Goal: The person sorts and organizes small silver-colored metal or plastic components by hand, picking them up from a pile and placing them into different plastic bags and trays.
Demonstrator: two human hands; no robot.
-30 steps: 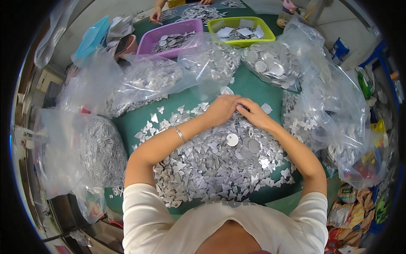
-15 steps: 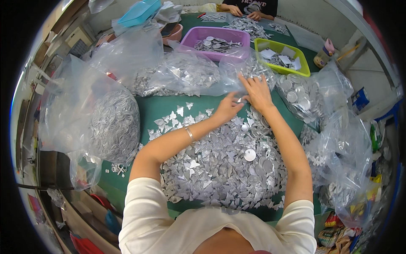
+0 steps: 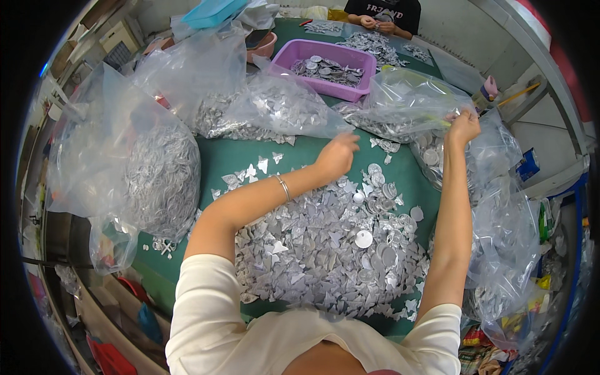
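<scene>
My right hand point(image 3: 462, 128) is closed on the edge of a clear plastic bag point(image 3: 406, 103), which is stretched across the back right of the table. Small silver pieces lie in the bag's lower left end. My left hand point(image 3: 337, 156) hovers over the far edge of a wide pile of flat silver metal pieces point(image 3: 319, 244), its fingers loosely apart and slightly blurred, with nothing visible in them. Most pieces in the pile are small and pointed, with round discs among them at the right. A few silver pieces point(image 3: 385, 145) lie on the green table point(image 3: 219, 159) below the bag.
Behind stands a purple tray point(image 3: 325, 87) of silver pieces. The clear bag covers a yellow-green tray. Filled clear bags point(image 3: 159, 178) crowd the left, with another point(image 3: 275, 109) at the back and more point(image 3: 500, 237) at the right. Across the table, a person's hands point(image 3: 378, 26) handle small pieces.
My right hand has moved right, drawing the clear bag over the yellow-green tray. My left hand has shifted slightly left and down, apart from the right. Table and discs under the bag are uncovered.
</scene>
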